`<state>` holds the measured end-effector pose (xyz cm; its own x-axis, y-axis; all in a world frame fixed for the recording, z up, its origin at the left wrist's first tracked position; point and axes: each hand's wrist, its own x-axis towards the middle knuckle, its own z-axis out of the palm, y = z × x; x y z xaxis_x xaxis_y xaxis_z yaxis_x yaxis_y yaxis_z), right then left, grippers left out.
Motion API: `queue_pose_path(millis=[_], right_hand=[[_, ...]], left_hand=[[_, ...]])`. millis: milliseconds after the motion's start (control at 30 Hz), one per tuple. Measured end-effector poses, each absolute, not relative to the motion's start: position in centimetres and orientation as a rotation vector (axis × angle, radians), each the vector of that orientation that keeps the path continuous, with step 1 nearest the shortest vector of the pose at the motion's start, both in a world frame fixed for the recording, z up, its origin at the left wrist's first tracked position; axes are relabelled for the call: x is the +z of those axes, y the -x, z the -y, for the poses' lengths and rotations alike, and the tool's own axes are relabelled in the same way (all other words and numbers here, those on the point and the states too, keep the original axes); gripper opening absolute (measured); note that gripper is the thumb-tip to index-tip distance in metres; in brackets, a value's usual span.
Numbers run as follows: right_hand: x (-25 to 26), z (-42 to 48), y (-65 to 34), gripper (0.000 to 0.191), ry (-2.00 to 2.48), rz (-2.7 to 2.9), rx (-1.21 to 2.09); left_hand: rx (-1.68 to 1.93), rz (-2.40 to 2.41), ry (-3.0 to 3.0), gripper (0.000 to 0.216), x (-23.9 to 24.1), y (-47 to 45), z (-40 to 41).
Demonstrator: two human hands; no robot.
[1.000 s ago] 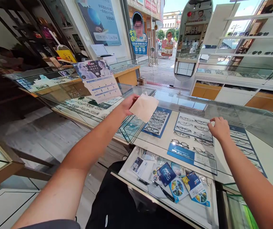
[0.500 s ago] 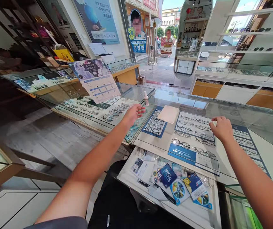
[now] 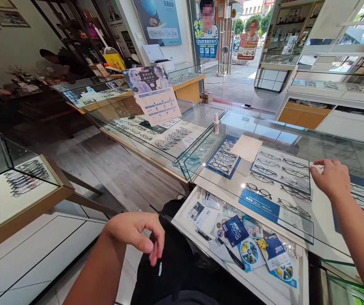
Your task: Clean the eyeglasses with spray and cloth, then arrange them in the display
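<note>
My left hand [image 3: 137, 233] hangs low beside the counter, fingers loosely curled and apart, holding nothing. My right hand [image 3: 329, 176] rests on the top of the glass counter [image 3: 312, 135], fingers bent down onto the glass, nothing visibly in it. A beige cloth [image 3: 247, 147] lies flat on the glass, to the left of my right hand and apart from both hands. A small white spray bottle [image 3: 216, 123] stands upright on the glass behind the cloth. Rows of eyeglasses [image 3: 273, 173] lie on display inside the case.
A lower shelf [image 3: 242, 245] under the glass holds brochures and a pen. A standing poster [image 3: 153, 97] rests on the neighbouring glass case. Another display case [image 3: 13, 186] stands at left across a wooden floor. People sit at the far left by dark shelving.
My left hand let go of the beige cloth, which now lies on the glass, then dropped down to my side. The view shifted left. My right hand stayed on the counter.
</note>
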<state>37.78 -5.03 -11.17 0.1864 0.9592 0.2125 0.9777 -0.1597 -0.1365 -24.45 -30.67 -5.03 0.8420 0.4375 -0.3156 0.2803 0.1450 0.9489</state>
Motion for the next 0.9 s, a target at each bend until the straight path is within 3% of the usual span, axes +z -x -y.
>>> queue_pose_path(millis=[900], right_hand=[[-11.5,4.6,-38.2,0.051,2.13,1.847,-0.106]], left_hand=[[0.68,-0.949,-1.501,0.062,-14.7,15.2,25.1]])
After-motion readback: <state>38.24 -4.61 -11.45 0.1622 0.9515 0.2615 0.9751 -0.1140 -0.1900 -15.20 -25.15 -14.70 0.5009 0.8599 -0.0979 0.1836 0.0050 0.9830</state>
